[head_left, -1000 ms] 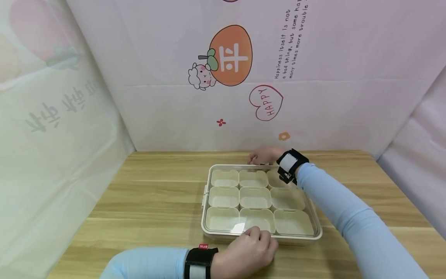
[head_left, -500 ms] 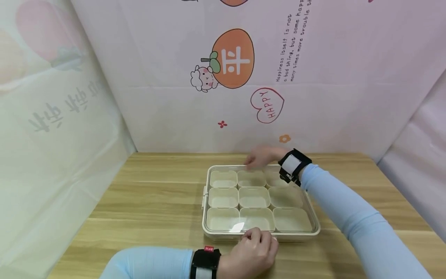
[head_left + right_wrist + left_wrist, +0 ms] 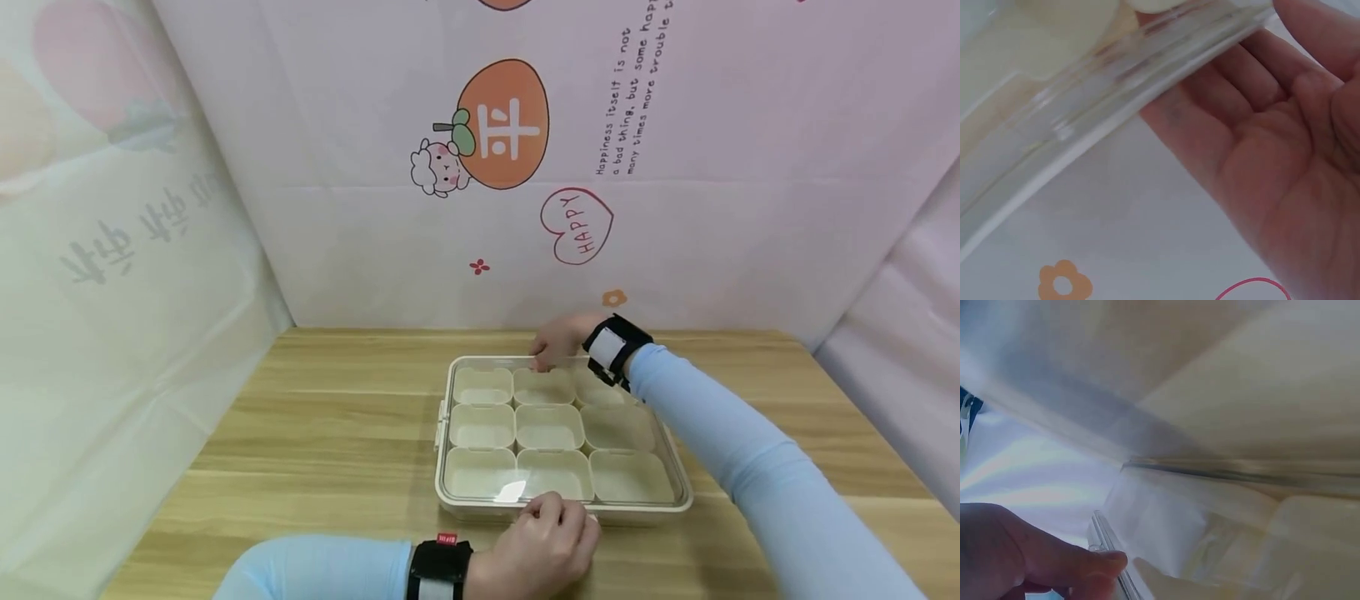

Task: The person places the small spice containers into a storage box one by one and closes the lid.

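Observation:
A cream storage box [image 3: 678,496] with a clear lid and several small cups inside rests on the wooden table. My left hand [image 3: 536,542] is at the middle of its near side with fingers curled. In the left wrist view, the left thumb and a finger [image 3: 1107,565] pinch a clear strip at the box's edge. At the far side, my right hand [image 3: 562,337] holds the rim. Its fingers pass beneath the clear rim [image 3: 1085,140] in the right wrist view, and the thumb [image 3: 1319,31] lies on the other side. The fingertips are partly hidden.
A latch [image 3: 440,423] juts from the box's left side. Close behind the box, a printed white cloth [image 3: 360,250] hangs along the table's back edge. More white cloth [image 3: 150,333] hangs at the left. Bare wooden tabletop [image 3: 322,442] extends left of the box.
My right fingers have shifted slightly from behind the far edge onto the rim. The left hand stays at the near edge. The box has barely moved.

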A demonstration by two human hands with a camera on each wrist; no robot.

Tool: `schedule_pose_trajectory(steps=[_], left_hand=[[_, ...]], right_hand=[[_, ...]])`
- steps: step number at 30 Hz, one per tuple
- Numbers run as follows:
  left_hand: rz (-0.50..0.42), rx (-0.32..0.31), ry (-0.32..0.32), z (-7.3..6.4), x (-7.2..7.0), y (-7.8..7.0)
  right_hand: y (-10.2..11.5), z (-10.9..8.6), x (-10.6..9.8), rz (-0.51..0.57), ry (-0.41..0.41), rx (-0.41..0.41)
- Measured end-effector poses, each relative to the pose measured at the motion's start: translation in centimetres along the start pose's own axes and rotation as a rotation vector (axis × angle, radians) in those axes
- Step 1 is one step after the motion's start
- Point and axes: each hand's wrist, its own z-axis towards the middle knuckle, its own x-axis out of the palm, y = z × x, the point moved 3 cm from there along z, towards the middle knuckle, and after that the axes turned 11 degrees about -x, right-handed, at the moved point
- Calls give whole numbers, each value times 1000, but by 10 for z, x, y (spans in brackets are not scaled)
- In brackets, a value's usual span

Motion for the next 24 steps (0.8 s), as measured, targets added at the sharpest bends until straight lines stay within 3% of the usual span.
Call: schedule_pose_trajectory(steps=[7, 14, 20, 22, 24], left_hand=[[16, -1, 8, 1, 0, -3], [8, 3, 32, 6, -4, 0], [-126, -31, 167, 4, -10, 10], [-119, -54, 157, 4, -12, 14], [-74, -33, 123, 4, -12, 16]], right_hand=[[7, -4, -4, 191, 73, 68], [4, -8, -3, 194, 107, 98], [2, -6, 0, 227, 117, 97], [1, -4, -1, 239, 111, 113], [2, -5, -3, 239, 111, 133]])
